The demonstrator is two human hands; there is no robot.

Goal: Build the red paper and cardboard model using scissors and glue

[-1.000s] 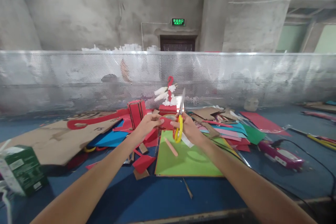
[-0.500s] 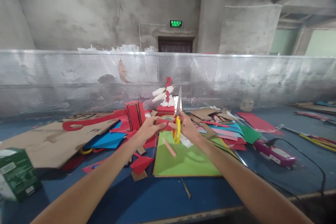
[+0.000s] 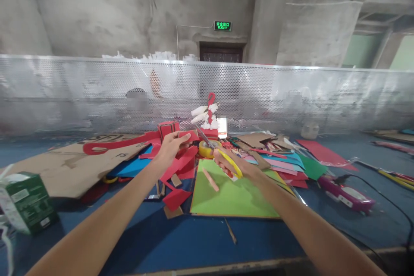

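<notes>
the left hand (image 3: 170, 145) pinches a red card piece (image 3: 190, 136) between thumb and fingers above the table's (image 3: 181, 241) far middle. the right hand (image 3: 234, 164) is clenched through yellow-handled scissors (image 3: 223, 154), whose blades reach toward the piece. a green sign (image 3: 222, 26) reads "exit"; the brown cardboard's (image 3: 58, 168) printing is unreadable. both forearms stretch forward.

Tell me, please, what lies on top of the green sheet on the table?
On the green sheet lies a pink strip. The right hand, holding yellow-handled scissors, hovers over its far edge. Coloured papers overlap its right side; what lies under the sheet is hidden.
</notes>
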